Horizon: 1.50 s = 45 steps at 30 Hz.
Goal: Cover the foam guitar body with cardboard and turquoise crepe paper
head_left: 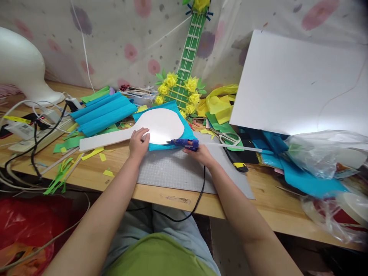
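A white guitar-shaped board cutout (pixel 164 122) lies on a sheet of blue crepe paper (pixel 186 132), its long neck pointing left. My left hand (pixel 139 143) rests where the neck meets the round body, fingers bent over the board; whether they grip it is unclear. In my right hand (pixel 199 153) is a blue hot glue gun (pixel 185 144), with a long glue stick (pixel 230 146) sticking out of its back. The gun's nozzle points left, by the lower edge of the round body. Beneath lies a grey cutting mat (pixel 172 172).
Behind stands a green paper guitar (pixel 188 57) with yellow flowers. Folded blue crepe paper (pixel 103 111) and a power strip (pixel 43 136) lie left. Scissors (pixel 230 138), a utility knife (pixel 240 166) and a large white board (pixel 299 84) are right. The gun's black cord (pixel 201 191) hangs over the table edge.
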{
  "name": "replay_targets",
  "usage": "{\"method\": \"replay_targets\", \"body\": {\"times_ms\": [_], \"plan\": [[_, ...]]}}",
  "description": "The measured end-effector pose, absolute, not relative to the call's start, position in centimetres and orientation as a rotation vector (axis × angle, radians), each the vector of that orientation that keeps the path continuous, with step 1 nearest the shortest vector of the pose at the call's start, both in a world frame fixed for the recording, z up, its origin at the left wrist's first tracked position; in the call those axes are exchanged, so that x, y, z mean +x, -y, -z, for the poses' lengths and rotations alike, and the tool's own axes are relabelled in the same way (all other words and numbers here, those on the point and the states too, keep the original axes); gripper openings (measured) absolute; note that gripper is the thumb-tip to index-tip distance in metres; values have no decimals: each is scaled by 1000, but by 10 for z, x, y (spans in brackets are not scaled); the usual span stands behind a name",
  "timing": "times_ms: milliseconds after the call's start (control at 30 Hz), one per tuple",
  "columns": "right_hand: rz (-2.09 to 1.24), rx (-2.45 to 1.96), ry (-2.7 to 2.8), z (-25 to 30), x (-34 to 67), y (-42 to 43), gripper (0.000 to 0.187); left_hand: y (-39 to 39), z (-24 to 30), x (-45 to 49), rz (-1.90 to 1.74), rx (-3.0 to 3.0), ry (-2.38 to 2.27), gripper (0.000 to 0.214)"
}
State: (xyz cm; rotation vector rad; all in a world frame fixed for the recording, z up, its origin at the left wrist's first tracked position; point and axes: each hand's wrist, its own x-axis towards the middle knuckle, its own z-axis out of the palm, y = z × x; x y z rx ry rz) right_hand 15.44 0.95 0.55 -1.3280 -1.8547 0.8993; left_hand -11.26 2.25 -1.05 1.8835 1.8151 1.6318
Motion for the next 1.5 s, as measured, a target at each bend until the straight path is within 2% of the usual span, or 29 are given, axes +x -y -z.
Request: {"method": "replay_targets", "body": {"times_ms": [233, 500, 900, 1500], "plan": [[-462, -1236, 2073, 10, 138, 1, 30, -25, 11, -112, -1583, 1842, -1871, 22], [-186, -1240, 2296, 4, 132, 4, 23, -25, 12, -112, -1563, 1840, -1899, 25], [-112, -1271, 2339, 5, 132, 3, 26, -27, 14, -113, -1554, 1857, -1901, 24], [-171, -1285, 2299, 4, 144, 2, 25, -26, 13, -113, -1512, 1852, -1905, 25]]}}
